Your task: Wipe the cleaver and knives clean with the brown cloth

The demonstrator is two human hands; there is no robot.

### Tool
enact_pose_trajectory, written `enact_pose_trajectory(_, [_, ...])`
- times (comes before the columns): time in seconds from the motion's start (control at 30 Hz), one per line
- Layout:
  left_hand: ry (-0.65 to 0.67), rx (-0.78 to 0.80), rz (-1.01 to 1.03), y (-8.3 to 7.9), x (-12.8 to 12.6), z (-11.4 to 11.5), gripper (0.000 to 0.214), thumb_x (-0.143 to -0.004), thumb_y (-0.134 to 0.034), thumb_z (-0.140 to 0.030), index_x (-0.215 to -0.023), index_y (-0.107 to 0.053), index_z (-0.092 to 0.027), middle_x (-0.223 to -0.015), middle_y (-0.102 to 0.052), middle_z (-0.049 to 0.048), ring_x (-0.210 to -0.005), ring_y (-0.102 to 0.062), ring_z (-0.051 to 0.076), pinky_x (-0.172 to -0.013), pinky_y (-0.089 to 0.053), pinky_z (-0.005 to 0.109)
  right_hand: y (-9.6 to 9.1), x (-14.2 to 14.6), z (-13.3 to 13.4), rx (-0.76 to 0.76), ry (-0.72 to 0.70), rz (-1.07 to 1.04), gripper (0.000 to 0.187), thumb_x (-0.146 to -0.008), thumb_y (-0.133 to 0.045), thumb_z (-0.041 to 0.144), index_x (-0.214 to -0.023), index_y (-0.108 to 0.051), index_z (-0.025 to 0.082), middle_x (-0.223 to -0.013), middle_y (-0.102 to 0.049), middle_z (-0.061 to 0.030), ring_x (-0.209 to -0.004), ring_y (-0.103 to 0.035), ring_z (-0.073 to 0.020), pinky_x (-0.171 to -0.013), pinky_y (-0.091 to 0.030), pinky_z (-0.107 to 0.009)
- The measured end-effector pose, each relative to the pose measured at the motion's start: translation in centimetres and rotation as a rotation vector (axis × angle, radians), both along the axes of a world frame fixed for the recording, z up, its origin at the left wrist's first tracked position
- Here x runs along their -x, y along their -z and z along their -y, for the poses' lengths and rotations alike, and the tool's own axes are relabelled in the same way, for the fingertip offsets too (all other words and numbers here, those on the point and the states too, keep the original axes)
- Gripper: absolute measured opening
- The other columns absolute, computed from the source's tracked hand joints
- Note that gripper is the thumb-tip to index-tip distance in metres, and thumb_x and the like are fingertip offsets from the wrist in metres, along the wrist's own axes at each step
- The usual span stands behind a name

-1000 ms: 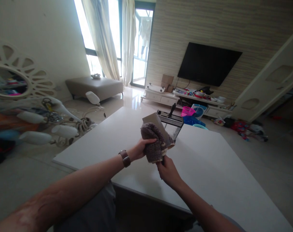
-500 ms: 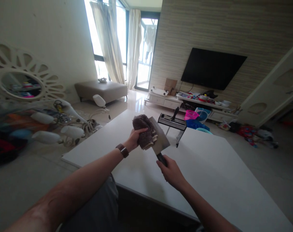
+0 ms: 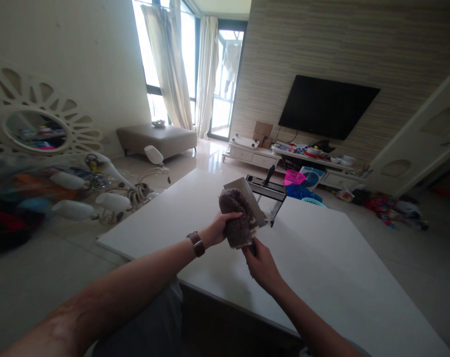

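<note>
R hand (image 3: pixel 262 265) grips scraper (image 3: pixel 256 206) by its dark handle (image 3: pixel 252 246); L hand (image 3: pixel 220 228) clasps cloth (image 3: pixel 237 220) over the blade — all above the white table (image 3: pixel 321 258). Blade points fwd, a bit left, long axis back to R hand. Prob. light, stiff, slick metal — best held by handle.

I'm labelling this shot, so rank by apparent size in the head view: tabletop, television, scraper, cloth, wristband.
1. Tabletop
2. Television
3. Cloth and scraper: unsure, as the cloth partly hides the scraper
4. Wristband
</note>
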State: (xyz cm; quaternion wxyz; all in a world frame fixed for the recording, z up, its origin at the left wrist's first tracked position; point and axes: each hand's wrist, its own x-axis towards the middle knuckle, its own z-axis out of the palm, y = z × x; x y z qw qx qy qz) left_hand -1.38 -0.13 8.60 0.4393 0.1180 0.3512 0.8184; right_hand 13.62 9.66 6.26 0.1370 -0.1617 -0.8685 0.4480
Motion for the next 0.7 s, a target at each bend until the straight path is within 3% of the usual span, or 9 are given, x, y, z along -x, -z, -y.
enact_pose_trajectory(0.13, [0.016, 0.0, -0.094, 0.6, -2.2, -0.6, 0.048, -0.058, -0.089, -0.009, -0.103, -0.072, -0.013, -0.108, -0.076, 0.0153, -0.091, -0.074, 0.026, -0.094, -0.057, 0.04, 0.2, -0.2, -0.3, -0.013, -0.007, 0.044, 0.016, -0.085, -0.052, 0.026, -0.084, -0.065, 0.018, -0.054, -0.06, -0.0039, -0.056, -0.06, -0.0217, -0.054, -0.042, -0.029])
enact_pose_trajectory(0.3, [-0.118, 0.064, -0.192, 0.6, -2.2, -0.6, 0.058, -0.051, -0.093, -0.009, -0.106, -0.072, -0.015, -0.104, -0.077, 0.0137, -0.092, -0.073, 0.027, -0.092, -0.057, 0.041, 0.2, -0.3, -0.3, -0.002, -0.04, 0.055, 0.016, -0.084, -0.05, 0.024, -0.081, -0.065, 0.019, -0.05, -0.059, -0.0021, -0.054, -0.06, -0.0209, -0.053, -0.043, -0.028])
enact_pose_trajectory(0.5, [-0.234, 0.099, -0.282, -0.3, -1.1, -0.8, 0.049, -0.051, -0.093, -0.011, -0.096, -0.074, -0.013, -0.098, -0.078, 0.0119, -0.088, -0.073, 0.026, -0.086, -0.059, 0.04, -0.6, 0.0, -0.4, 0.127, -0.025, -0.003, 0.012, -0.088, -0.052, 0.032, -0.084, -0.054, 0.021, -0.053, -0.054, 0.0038, -0.042, -0.051, -0.0147, -0.047, -0.039, -0.026])
enact_pose_trajectory(0.7, [-0.302, 0.072, -0.277, -1.2, 2.6, 0.0, 0.048, -0.053, -0.091, -0.012, -0.097, -0.072, -0.011, -0.091, -0.078, 0.0113, -0.079, -0.073, 0.025, -0.079, -0.061, 0.039, -1.9, -0.4, -1.3, 0.016, -0.041, -0.005, 0.025, -0.093, -0.054, 0.042, -0.078, -0.05, 0.022, -0.057, -0.052, 0.005, -0.051, -0.048, -0.0126, -0.051, -0.034, -0.024])
